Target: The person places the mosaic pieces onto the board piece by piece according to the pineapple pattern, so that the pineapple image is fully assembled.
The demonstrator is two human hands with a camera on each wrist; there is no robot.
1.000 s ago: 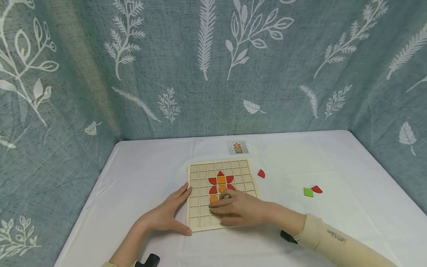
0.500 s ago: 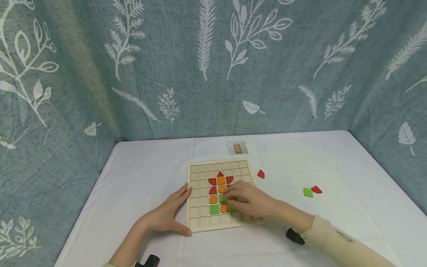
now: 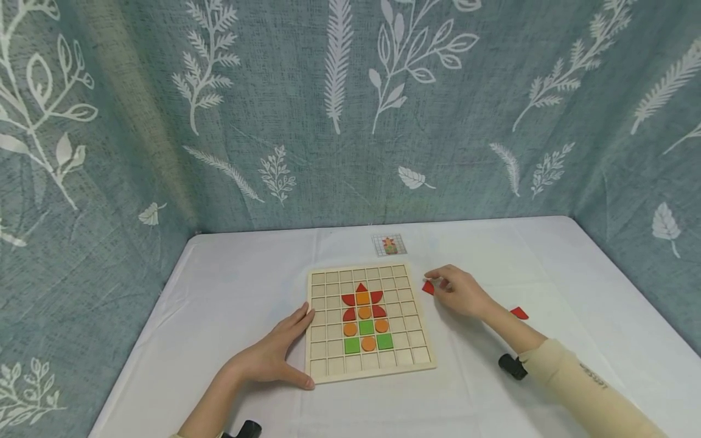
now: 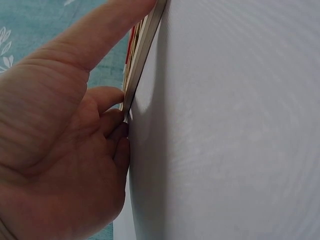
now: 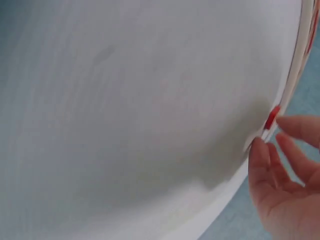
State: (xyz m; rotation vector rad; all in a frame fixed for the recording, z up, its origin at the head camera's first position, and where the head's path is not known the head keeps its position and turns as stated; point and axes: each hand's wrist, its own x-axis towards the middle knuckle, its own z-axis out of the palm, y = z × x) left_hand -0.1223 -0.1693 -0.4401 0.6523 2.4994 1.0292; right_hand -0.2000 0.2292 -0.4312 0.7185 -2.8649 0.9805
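A pale wooden grid board (image 3: pixel 320 364) lies on the table, with red, orange and green flat tiles set in its squares. My left hand (image 3: pixel 274 353) rests along the board's left edge, thumb and fingers spread; the left wrist view shows its fingertips against the board's side (image 4: pixel 142 55). Just right of the board, my right hand (image 3: pixel 457 293) reaches over a loose red quarter-circle tile (image 3: pixel 428 288). In the right wrist view, this hand (image 5: pixel 285 175) has a fingertip right at the red tile (image 5: pixel 271 118), and the other fingers curve low at the tabletop.
A small pattern card (image 3: pixel 390 245) showing a similar coloured figure lies behind the board. Another red tile (image 3: pixel 519 313) sits farther right, by the right forearm. A patterned curtain (image 3: pixel 306 109) hangs along the table's back.
My right hand has left the tiles on the board and moved right and back to the loose red tile. Its forearm now covers the loose green tile. The left hand stays put.
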